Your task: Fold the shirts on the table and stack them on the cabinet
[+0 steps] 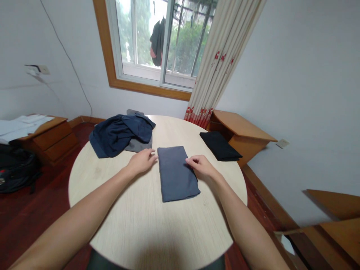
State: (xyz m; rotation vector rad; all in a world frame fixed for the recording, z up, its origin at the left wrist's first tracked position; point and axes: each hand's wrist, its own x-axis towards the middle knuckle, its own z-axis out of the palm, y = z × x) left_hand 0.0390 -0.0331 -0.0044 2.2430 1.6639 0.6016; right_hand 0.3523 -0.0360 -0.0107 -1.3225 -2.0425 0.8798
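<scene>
A grey cloth (177, 176), folded into a flat rectangle, lies at the middle of the round table (126, 225). Just left of its upper left edge is my left hand (143, 160), fingers apart and holding nothing. My right hand (200, 165) is at the cloth's right edge, with thumb and forefinger close together there; whether they pinch the fabric is too small to tell. A rumpled dark blue garment (118, 133) rests on a grey one (139, 145) at the table's back left. Near the right edge lies a folded black cloth (221, 146).
A wooden desk (242, 125) stands behind the table's right side, beside a long curtain (225, 52) and a window. On the left are a drawer cabinet (56, 140) with papers on top and a black backpack (17, 167) on the floor.
</scene>
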